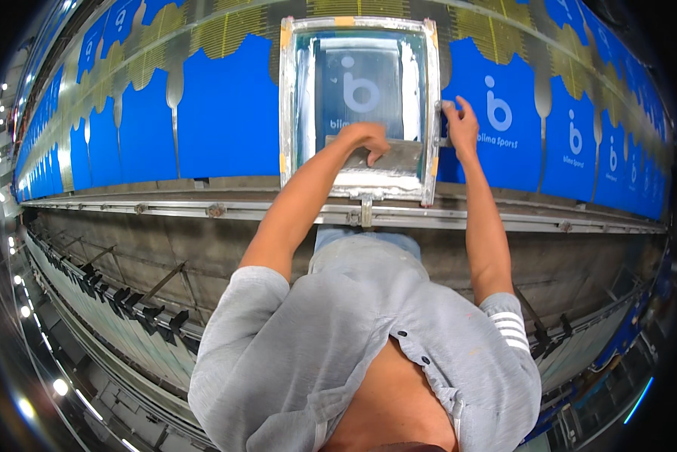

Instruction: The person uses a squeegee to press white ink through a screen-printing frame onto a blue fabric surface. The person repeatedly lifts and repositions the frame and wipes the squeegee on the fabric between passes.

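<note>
A screen-printing frame (285,113) with a pale metal border lies over the blue printed fabric in front of me. Through its mesh a white logo shows, and white ink lines the inner right side. Toward the frame's near end, my left hand (365,137) is closed on the upper edge of a wide grey squeegee (402,157), which rests across the mesh. My right hand (463,124) is just outside the frame's right border, fingers bent and apart. Whether its fingertips touch the border is hard to tell.
Blue fabric panels (225,113) run along the long table to both sides; those on the right (523,120) bear white logos. A metal rail (263,209) follows the table's near edge, with a bracket (366,211) below the frame. Behind me stands a rack with black clips (146,313).
</note>
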`<move>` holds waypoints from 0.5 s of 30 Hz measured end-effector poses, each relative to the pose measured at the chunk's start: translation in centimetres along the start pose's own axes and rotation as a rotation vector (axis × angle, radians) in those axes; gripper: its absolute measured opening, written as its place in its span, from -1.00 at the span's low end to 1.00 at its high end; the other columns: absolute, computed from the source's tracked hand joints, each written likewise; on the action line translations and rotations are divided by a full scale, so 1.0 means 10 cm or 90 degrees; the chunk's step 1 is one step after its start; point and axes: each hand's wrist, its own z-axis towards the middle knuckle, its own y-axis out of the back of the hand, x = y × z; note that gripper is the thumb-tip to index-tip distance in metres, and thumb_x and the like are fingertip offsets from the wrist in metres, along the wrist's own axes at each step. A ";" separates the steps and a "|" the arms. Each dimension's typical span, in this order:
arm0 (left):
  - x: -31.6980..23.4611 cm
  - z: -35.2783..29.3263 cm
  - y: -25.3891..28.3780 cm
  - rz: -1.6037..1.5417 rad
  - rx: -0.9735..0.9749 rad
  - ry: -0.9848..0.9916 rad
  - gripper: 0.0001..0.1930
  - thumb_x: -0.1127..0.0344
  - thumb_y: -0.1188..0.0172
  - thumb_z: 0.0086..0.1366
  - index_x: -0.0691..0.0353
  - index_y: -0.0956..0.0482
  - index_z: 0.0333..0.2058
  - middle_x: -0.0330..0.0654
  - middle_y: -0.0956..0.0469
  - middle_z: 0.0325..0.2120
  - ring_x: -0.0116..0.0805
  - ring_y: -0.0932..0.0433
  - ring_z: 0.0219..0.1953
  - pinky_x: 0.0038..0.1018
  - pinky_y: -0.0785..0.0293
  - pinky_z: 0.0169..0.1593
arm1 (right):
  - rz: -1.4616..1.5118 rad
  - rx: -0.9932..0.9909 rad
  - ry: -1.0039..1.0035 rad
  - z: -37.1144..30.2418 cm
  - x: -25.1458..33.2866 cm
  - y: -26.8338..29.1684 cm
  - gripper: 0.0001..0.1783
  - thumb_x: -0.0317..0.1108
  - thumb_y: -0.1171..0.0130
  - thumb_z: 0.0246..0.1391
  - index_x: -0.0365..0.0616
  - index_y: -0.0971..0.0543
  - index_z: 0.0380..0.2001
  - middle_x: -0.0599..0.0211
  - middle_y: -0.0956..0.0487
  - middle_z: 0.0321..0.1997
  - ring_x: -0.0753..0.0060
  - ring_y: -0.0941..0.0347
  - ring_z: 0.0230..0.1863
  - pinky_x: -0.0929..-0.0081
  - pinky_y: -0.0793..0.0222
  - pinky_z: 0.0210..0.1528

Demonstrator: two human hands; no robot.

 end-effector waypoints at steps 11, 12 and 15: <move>0.56 0.00 1.97 0.119 -0.486 -0.045 -0.66 0.35 -0.23 -0.05 0.21 -0.75 -0.24 0.08 -0.71 -0.33 0.03 -0.69 -0.21 -0.15 -0.59 -0.18 | 0.110 0.087 -0.148 -0.12 0.57 0.06 -0.57 -0.17 -0.35 0.12 -0.20 -0.59 -0.02 0.33 -0.56 -0.48 0.58 -0.37 -0.62 0.47 -0.26 -0.60; 0.54 0.03 1.90 0.134 -0.551 -0.068 -0.61 0.36 -0.21 -0.05 0.17 -0.75 -0.17 0.08 -0.70 -0.31 0.03 -0.69 -0.20 -0.12 -0.59 -0.17 | 0.099 0.080 -0.146 -0.11 0.53 0.07 -0.58 -0.18 -0.35 0.12 -0.19 -0.59 -0.03 0.34 -0.56 -0.48 0.58 -0.37 -0.63 0.47 -0.26 -0.61; 0.44 -0.09 1.41 0.146 -0.621 -0.068 -0.54 0.39 -0.19 -0.06 0.08 -0.74 -0.09 0.06 -0.70 -0.29 0.02 -0.68 -0.18 -0.11 -0.60 -0.13 | 0.103 0.073 -0.131 -0.09 0.46 0.08 -0.61 -0.19 -0.35 0.12 -0.20 -0.60 -0.07 0.35 -0.55 -0.50 0.58 -0.37 -0.64 0.48 -0.25 -0.62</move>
